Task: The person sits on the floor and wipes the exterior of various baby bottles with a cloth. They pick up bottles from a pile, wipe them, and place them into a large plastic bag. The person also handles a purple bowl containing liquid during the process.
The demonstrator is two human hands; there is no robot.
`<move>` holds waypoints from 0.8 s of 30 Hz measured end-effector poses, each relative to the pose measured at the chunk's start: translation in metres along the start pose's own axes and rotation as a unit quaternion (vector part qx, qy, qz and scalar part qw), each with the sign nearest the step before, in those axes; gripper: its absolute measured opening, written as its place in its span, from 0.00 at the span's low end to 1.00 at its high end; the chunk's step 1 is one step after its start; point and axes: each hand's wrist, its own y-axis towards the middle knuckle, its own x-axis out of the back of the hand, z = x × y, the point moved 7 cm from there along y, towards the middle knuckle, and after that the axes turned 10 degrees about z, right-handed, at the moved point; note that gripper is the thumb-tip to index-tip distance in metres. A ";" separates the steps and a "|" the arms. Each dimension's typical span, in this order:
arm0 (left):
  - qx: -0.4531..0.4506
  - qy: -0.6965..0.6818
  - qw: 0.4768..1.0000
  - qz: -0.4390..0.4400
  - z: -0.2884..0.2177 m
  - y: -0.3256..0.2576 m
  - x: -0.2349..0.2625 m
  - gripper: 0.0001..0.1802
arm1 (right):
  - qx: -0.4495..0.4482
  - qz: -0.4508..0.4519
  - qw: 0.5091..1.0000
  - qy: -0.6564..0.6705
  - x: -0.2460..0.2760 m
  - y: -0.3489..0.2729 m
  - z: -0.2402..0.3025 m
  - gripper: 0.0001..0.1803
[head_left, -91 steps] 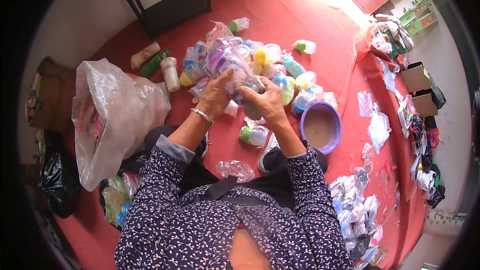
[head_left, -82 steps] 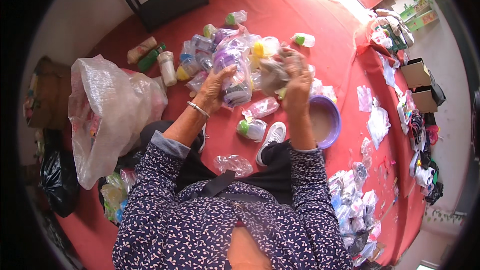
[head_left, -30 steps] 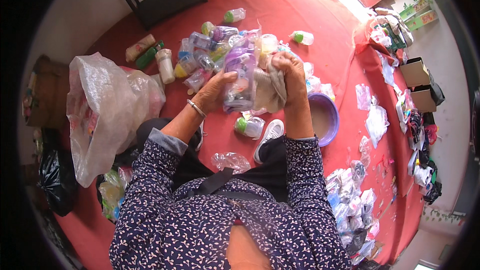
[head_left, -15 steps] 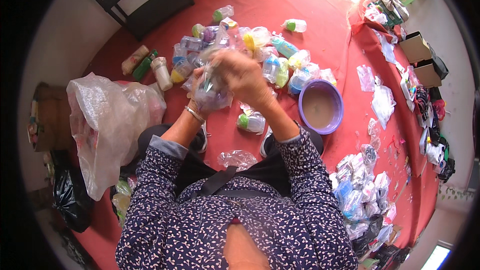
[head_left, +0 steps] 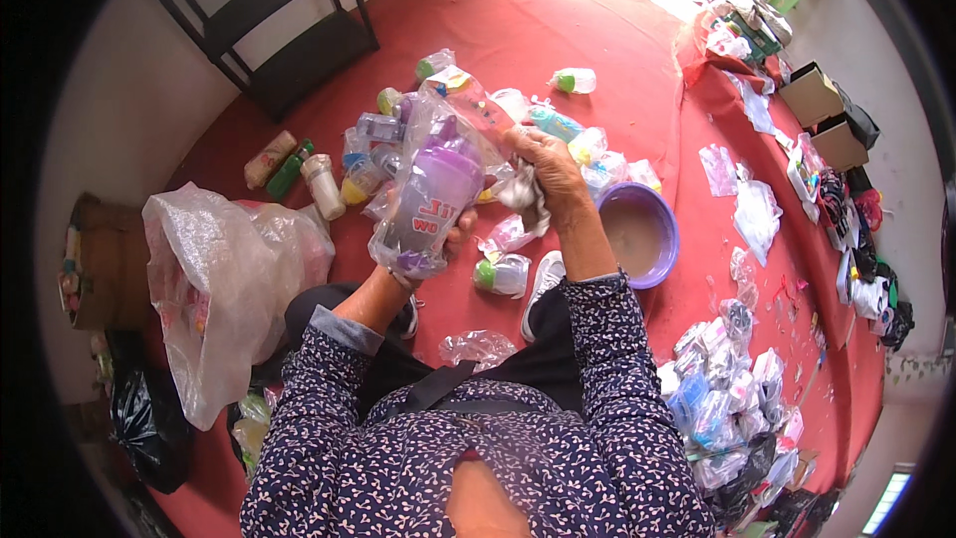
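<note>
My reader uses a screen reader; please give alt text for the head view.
A person's left hand holds a purple plastic bottle in a clear bag while the right hand grips the bag's top, above bagged bottles scattered on a red floor.

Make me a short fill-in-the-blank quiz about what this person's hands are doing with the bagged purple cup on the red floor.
1. The purple cup sits inside a clear plastic ____.
2. The left hand holds the cup from ____.
3. The right hand grips a crumpled grey ____.
4. The bowl beside the right forearm is coloured ____.

Missing words: bag; below; cloth; purple.
</note>
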 end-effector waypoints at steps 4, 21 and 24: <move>-0.033 0.298 0.936 -0.184 -0.014 -0.019 0.021 0.41 | 0.050 -0.027 0.997 0.045 0.001 0.001 0.008 0.09; 0.000 0.428 0.858 -0.283 -0.033 -0.016 0.018 0.23 | 0.032 -0.083 0.977 -0.193 0.027 -0.003 0.021 0.06; 0.007 0.372 0.876 -0.308 -0.031 -0.023 0.031 0.20 | 0.113 -0.249 0.944 -0.184 0.068 -0.015 0.053 0.06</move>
